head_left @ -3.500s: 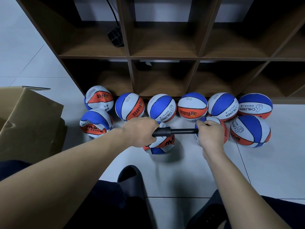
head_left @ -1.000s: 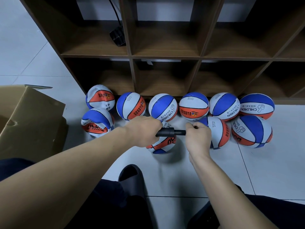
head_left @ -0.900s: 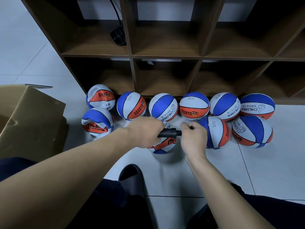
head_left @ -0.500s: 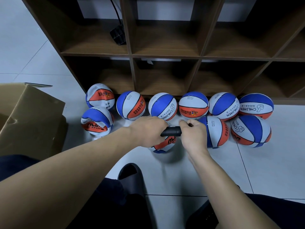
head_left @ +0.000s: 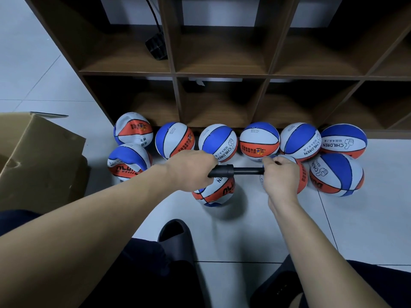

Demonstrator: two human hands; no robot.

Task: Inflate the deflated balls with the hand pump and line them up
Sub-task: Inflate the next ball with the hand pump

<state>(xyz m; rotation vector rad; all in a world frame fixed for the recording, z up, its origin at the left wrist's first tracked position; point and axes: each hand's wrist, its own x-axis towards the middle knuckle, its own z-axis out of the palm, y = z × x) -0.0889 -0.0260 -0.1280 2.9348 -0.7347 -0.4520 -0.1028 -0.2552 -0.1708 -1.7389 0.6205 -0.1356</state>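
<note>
A person crouched on a tiled floor (head_left: 255,232) works a black hand pump (head_left: 231,171) held level above a small ball (head_left: 214,190) in red, white and blue. The left hand (head_left: 191,168) has its fingers curled round the pump's barrel, while the right hand (head_left: 281,174) grips the handle end, the thin rod drawn partly out between them. The ball beneath the pump sits alone, nearer the person than the rest. Behind it, six matching balls (head_left: 259,142) stand in a row along the foot of a dark wooden shelf unit (head_left: 222,74); a seventh (head_left: 129,162) lies in front of the row's left end, and two more, one (head_left: 301,174) partly hidden by the right hand and another (head_left: 335,174) beside it, lie in front of the right end. A brown cardboard box (head_left: 42,158) stands open at the left. A dark slipper (head_left: 175,238) shows at the bottom, between the forearms. A black plug with its cable (head_left: 156,46) rests in an upper compartment of the shelf unit.
</note>
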